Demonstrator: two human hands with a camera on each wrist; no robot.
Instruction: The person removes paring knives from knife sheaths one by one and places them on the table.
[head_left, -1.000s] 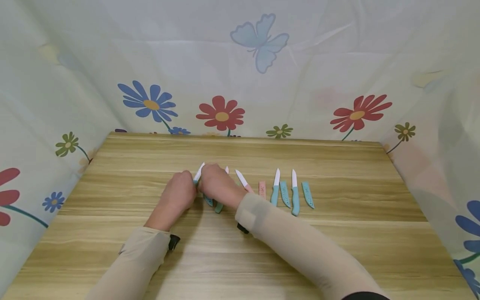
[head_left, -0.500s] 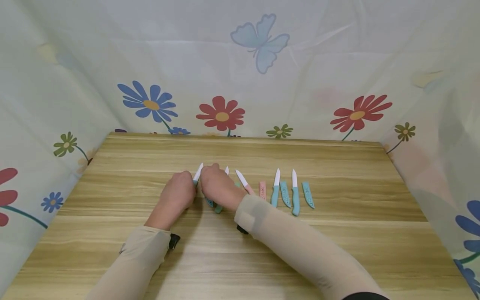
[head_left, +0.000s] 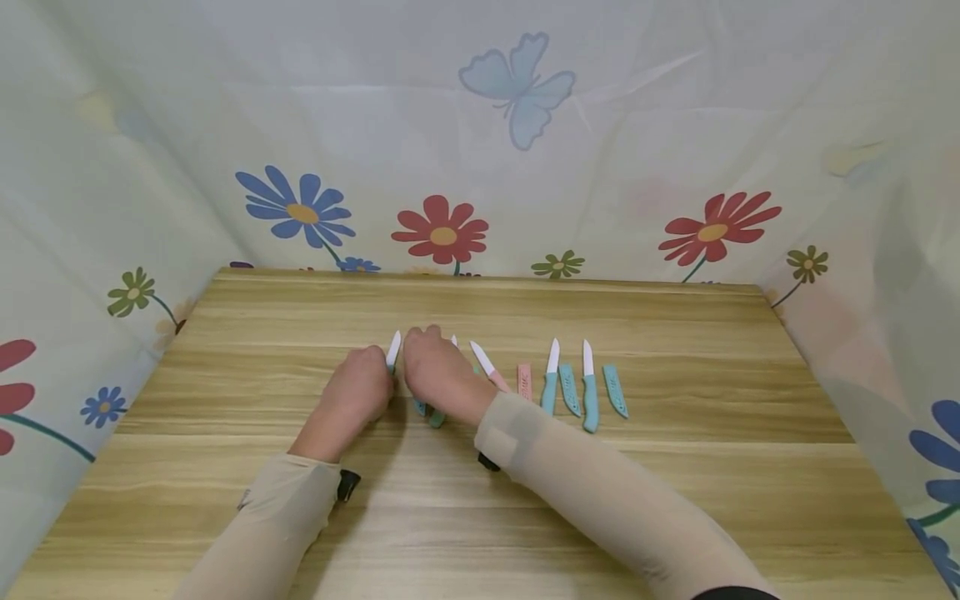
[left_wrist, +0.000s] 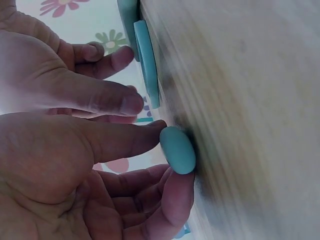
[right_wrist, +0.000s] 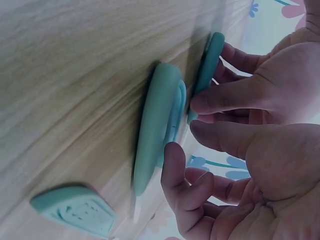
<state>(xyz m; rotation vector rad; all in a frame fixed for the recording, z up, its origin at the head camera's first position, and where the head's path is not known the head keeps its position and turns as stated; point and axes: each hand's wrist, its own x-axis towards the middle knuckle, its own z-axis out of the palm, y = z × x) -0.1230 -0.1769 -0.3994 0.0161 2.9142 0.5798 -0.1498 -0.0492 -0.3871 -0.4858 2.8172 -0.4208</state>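
My left hand [head_left: 358,385] pinches the blue-green handle [left_wrist: 177,150] of a paring knife between thumb and fingers. The knife's white blade [head_left: 393,348] points away toward the back of the table. Just right of it, my right hand [head_left: 442,373] hovers with thumb and fingers parted and nothing between them. Below the right hand lie a blue blade sheath [right_wrist: 176,117] and a green-handled knife [right_wrist: 156,130], partly hidden by that hand in the head view. A green sheath [right_wrist: 75,210] rests on the wood beside the green knife.
Farther right on the wooden table [head_left: 675,500] lie a pink knife [head_left: 486,362], a pink sheath [head_left: 525,379], two blue knives, one [head_left: 589,400] beside the other, and two blue sheaths, the outer one [head_left: 615,392] rightmost. A flowered curtain [head_left: 600,167] surrounds the table.
The knife in my left hand has shifted slightly left, its blade now more upright. A gap has opened between the blade and my right hand, which has moved a little right.
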